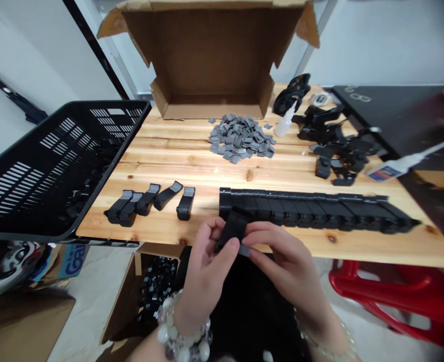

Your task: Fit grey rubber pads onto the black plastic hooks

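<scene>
While pinched in both hands' fingers (261, 240), black drag-chain link (234, 230); long axis tilted forward

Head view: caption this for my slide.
Left hand, right hand hold black plastic link near assembled chain on pine table.

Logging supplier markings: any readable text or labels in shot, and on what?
"Gra", large blue letters on the printed carton on the floor at lower left; any further letters are cut off or unclear.
Label on the tube at right edge: blue and red print, too blurred to read.
White squeeze bottle on the table: no readable text.
</scene>
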A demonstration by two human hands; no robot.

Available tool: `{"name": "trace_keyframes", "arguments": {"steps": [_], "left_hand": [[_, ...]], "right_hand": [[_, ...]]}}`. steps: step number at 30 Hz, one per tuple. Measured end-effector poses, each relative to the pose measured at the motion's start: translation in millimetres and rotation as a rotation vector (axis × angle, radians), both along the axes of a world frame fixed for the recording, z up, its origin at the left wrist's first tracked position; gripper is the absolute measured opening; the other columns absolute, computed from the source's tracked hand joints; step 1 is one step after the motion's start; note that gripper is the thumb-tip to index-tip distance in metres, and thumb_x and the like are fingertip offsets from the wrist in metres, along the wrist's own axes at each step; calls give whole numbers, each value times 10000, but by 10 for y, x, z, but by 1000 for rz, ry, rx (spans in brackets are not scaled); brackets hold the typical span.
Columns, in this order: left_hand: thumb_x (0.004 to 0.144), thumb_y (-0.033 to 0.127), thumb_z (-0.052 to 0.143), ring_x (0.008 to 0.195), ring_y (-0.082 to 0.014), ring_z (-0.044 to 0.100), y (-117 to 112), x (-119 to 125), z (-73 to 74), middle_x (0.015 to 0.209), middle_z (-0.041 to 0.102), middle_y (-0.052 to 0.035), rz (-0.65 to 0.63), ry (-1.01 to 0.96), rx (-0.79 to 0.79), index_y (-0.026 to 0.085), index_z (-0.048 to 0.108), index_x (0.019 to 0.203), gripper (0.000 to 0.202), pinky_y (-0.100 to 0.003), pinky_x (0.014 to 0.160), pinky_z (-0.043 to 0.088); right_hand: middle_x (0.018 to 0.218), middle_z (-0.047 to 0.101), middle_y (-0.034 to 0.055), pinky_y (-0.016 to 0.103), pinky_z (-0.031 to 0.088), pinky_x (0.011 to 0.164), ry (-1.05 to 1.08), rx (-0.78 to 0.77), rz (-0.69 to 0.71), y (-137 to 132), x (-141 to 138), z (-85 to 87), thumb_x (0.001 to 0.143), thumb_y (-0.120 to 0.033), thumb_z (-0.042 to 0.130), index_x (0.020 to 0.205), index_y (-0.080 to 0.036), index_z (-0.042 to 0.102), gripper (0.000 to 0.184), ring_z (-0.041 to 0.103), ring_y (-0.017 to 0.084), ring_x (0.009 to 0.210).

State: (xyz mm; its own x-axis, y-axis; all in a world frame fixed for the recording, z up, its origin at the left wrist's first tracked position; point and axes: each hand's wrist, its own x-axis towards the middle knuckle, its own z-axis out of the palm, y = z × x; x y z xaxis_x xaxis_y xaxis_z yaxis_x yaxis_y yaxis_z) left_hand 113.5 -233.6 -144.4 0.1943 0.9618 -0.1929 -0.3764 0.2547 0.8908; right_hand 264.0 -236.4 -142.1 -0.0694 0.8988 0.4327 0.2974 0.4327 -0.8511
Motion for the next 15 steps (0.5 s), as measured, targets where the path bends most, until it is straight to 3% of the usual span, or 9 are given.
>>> {"name": "trace_keyframes", "arguments": {"steps": [4, 8, 11, 15], "left_hand": [[926, 319, 643, 915, -125, 583, -1, -28, -12, 1038, 629, -23, -79, -29, -30, 229, 599, 1125, 222, -245, 852, 474], [951, 339, 606, 835, -112, 565, 0, -51, -11, 958, 635, -14, -71, -35, -23, 223, 612, 1062, 161, -242, 795, 465], [969, 326, 575, 842, -121, 573, 8, -59, 15, 937, 638, -18, -36, -33, 27, 210, 599, 1006, 124, -256, 799, 468], [967, 308, 574, 825, -113, 582, 1, -63, 55, 948, 637, -2, -1, 61, 99, 240, 558, 1080, 133, -246, 785, 486]], "right_hand": [[987, 712, 7, 233, 566, 800, 60, -24, -4, -21, 10, -3, 846, -89, 656, 918, -254, 683, 182, 680, 140, 929], [1039, 713, -7, 257, 574, 832, 193, -92, -33, -70, -2, -20, 869, -58, 615, 1003, -280, 645, 261, 689, 137, 936], [1012, 701, -9, 241, 574, 811, 124, -44, -52, -72, -6, -5, 858, -43, 616, 966, -276, 674, 264, 675, 126, 923], [1024, 683, 1, 238, 566, 837, 20, 15, -89, -61, -16, 7, 837, -32, 639, 947, -273, 699, 272, 649, 131, 985]]}}
